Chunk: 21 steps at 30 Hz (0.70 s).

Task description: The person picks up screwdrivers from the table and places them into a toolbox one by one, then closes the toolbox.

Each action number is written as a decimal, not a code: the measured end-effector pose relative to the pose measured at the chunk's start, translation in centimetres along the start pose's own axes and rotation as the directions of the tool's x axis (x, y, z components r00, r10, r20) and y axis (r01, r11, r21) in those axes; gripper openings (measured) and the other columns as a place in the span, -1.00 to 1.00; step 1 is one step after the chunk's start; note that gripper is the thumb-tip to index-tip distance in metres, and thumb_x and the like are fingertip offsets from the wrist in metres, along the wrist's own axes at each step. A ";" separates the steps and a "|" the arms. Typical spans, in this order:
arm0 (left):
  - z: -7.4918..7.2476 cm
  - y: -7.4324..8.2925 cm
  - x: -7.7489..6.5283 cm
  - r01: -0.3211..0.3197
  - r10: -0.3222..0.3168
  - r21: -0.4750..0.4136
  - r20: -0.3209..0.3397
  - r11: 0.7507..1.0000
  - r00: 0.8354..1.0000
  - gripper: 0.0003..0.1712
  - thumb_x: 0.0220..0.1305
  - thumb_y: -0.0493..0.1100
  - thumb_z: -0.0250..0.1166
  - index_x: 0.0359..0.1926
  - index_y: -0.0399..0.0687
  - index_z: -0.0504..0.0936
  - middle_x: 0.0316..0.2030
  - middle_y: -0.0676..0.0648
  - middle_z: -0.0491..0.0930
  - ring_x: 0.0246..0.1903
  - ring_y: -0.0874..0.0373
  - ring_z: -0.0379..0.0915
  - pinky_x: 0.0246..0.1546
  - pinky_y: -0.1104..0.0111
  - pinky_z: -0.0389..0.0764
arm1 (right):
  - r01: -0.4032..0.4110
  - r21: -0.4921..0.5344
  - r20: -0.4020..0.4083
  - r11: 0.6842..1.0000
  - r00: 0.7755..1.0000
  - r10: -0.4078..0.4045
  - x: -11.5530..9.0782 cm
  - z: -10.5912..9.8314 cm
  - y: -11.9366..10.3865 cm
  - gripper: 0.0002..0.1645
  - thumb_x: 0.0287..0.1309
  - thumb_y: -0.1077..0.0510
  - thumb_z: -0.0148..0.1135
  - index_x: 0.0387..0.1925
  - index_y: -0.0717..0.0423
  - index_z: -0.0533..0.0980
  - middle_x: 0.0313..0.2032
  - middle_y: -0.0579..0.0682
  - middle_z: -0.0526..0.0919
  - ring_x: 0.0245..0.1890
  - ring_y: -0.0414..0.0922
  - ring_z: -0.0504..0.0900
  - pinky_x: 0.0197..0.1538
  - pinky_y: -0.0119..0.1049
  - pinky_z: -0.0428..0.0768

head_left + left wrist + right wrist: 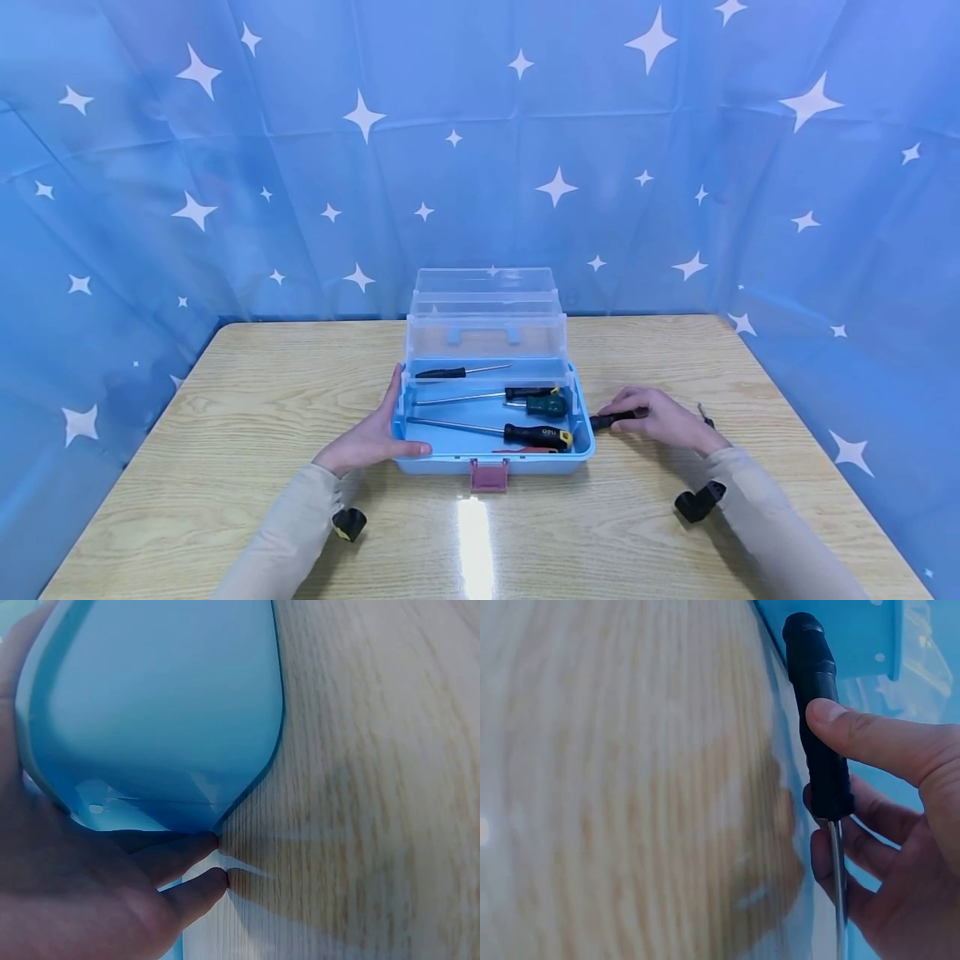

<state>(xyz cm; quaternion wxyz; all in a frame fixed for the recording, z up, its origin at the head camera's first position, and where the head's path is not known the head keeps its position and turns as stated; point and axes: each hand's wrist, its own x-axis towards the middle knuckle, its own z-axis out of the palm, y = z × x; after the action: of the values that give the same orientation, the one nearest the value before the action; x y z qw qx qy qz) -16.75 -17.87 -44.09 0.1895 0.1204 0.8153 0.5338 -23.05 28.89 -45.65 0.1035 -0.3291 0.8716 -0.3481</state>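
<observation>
A light blue toolbox [442, 465] stands mid-table with its clear lid [487, 292] raised. My left hand [371, 442] holds its front left corner, thumb over the front rim and fingers along the side wall; in the left wrist view the fingertips [199, 844] touch low on that wall. Just outside the right wall, my right hand [652, 414] pinches a screwdriver [821, 742] by its black handle. The handle's end points at the box. Inside lie several screwdrivers, among them a black and yellow one [532, 436], a green-handled one [546, 406] and a black-handled one [442, 373].
Beside the right wrist lies a thin metal-shafted tool [702, 411], partly hidden by the sleeve. A pink latch [489, 477] hangs at the box's front. Behind the wooden table [262, 400] hangs a blue star-patterned curtain [300, 167].
</observation>
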 end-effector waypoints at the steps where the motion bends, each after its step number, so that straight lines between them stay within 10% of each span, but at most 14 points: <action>1: 0.0 0.0 0.0 0.002 -0.002 0.000 0.000 1.000 1.000 0.49 0.04 0.02 0.50 0.47 0.15 -0.63 0.48 -0.19 -0.55 0.43 -0.23 -0.51 0.29 -0.24 -0.17 | -0.011 0.004 -0.001 1.000 1.000 0.011 -0.1 -0.1 0.0 -0.72 0.21 0.19 0.31 -0.03 0.12 0.67 -0.15 -0.08 0.62 -0.16 -0.12 0.54 -0.17 -0.31 0.50; 21: 0.1 0.1 0.1 0.006 -0.006 -0.006 -0.004 1.000 1.000 0.45 0.07 -0.07 0.47 0.47 0.13 -0.61 0.48 -0.15 -0.56 0.44 -0.19 -0.55 0.29 -0.23 -0.20 | -0.057 0.085 -0.156 0.995 0.985 0.070 -1.0 -2.0 -1.2 -0.71 0.18 0.22 0.33 -0.04 0.17 0.66 -0.15 0.03 0.65 -0.25 -0.15 0.54 -0.30 -0.33 0.49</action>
<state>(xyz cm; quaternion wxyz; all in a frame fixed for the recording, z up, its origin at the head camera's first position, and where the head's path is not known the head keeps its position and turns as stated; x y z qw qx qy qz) -16.81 -17.72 -44.10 0.1900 0.1161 0.8144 0.5359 -22.49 29.96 -43.42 0.0579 -0.2680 0.8724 -0.4046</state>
